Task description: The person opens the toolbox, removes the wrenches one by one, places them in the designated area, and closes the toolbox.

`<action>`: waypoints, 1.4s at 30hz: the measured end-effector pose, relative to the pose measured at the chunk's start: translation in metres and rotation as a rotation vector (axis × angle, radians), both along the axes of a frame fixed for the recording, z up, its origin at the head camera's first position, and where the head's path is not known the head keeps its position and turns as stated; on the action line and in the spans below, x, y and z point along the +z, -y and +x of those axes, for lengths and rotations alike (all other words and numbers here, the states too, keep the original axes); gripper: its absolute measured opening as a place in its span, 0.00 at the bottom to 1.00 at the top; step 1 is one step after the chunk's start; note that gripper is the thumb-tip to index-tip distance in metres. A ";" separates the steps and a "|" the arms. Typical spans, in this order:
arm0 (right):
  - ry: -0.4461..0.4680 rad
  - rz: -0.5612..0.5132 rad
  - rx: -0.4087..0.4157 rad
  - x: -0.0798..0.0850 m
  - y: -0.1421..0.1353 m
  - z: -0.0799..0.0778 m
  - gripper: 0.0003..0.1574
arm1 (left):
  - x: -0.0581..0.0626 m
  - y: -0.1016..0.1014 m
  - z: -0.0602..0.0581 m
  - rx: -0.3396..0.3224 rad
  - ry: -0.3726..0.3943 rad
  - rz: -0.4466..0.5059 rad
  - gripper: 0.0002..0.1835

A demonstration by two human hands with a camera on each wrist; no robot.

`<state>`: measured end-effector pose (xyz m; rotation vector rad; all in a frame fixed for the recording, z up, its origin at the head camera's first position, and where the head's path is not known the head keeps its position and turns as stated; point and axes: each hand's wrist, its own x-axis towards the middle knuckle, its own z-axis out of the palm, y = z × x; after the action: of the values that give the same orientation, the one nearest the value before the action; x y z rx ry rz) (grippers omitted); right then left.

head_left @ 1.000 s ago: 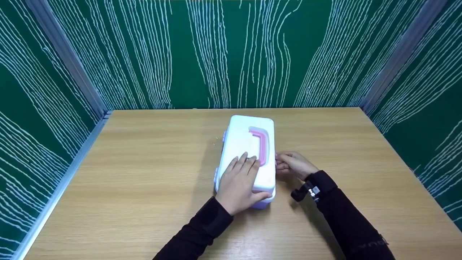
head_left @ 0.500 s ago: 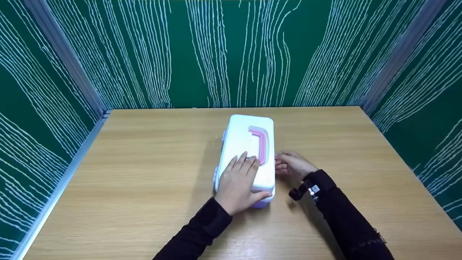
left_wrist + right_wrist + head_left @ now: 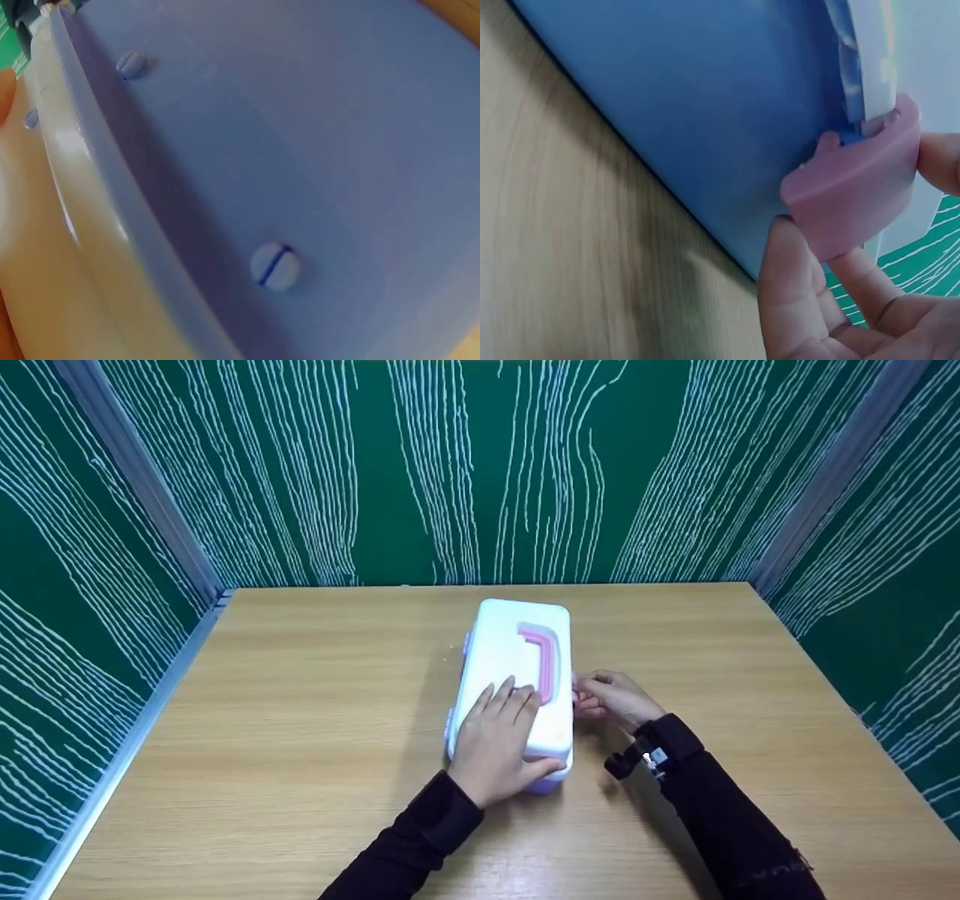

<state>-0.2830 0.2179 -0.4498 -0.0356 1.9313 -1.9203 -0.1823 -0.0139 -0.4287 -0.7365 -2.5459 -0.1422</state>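
A storage box [image 3: 517, 615] with a white lid and a bluish-purple body stands lengthwise on the table, lid down. A pink handle [image 3: 547, 664] lies folded in the lid's recess. My left hand [image 3: 495, 742] rests on the near part of the lid, fingers extended and thumb along its near edge. On the box's right side, my right hand [image 3: 615, 701] pinches a pink latch [image 3: 855, 187] between thumb and fingers. In the right wrist view the latch tilts out from the bluish wall [image 3: 682, 97], its upper end at the lid rim. The left wrist view shows round slotted pegs [image 3: 275, 266] on the body.
The wooden table [image 3: 315, 682] extends around the box on all sides. Green walls [image 3: 667, 457] with wavy white lines close off the back and sides, with metal posts [image 3: 142, 472] in the corners. Tiny specks lie left of the box.
The right hand's fingers have shifted slightly at the latch. The left hand and the box stay in place.
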 end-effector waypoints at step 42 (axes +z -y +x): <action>-0.318 0.334 -0.020 0.005 -0.024 0.014 0.29 | 0.002 -0.001 0.001 0.014 -0.005 -0.022 0.49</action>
<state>-0.2690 0.2417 -0.4448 -0.2377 2.4481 -1.6566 -0.1808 -0.0128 -0.4268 -0.7262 -2.5509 -0.1079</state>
